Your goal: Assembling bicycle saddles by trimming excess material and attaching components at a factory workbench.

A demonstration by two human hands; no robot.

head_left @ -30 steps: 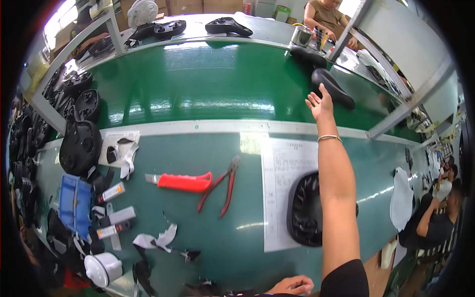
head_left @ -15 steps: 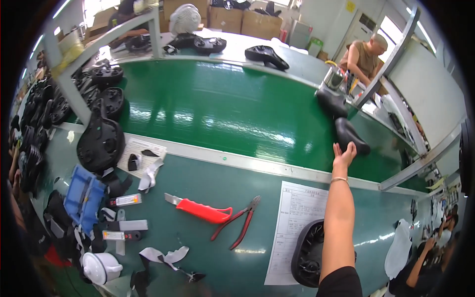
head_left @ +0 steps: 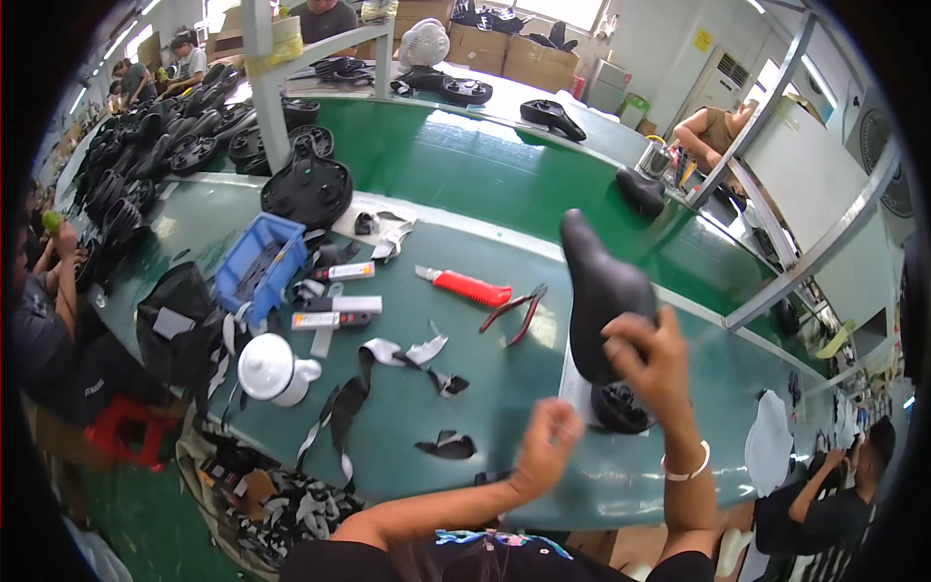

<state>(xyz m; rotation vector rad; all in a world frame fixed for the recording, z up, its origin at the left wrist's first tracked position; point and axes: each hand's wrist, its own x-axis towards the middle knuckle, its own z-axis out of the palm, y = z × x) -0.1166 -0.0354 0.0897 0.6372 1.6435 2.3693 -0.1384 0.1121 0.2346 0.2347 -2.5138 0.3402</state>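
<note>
A black bicycle saddle [head_left: 606, 301] stands nearly upright above the bench, its narrow nose pointing up. My right hand [head_left: 655, 364] grips its wide lower end from the right. My left hand [head_left: 549, 441] is just left of and below the saddle, apart from it, its fingers curled in and slightly blurred; I see nothing in them. Under the held saddle, another black saddle [head_left: 621, 407] lies with its ribbed underside up, partly covering a paper sheet [head_left: 574, 388]. To the left lie red-handled pliers [head_left: 516, 312] and a red utility knife [head_left: 470, 287].
Left on the bench stand a blue bin [head_left: 260, 257] and a white lidded mug [head_left: 274, 369], near trimmed black-and-white strips [head_left: 364, 378]. Beyond the metal rail runs a green conveyor belt [head_left: 465, 165] bearing a saddle [head_left: 640, 192]. Saddles pile up far left; other people sit around.
My right hand has lifted a saddle off the green belt and brought it back over the bench. My left hand has come into view. The whole view has shifted left.
</note>
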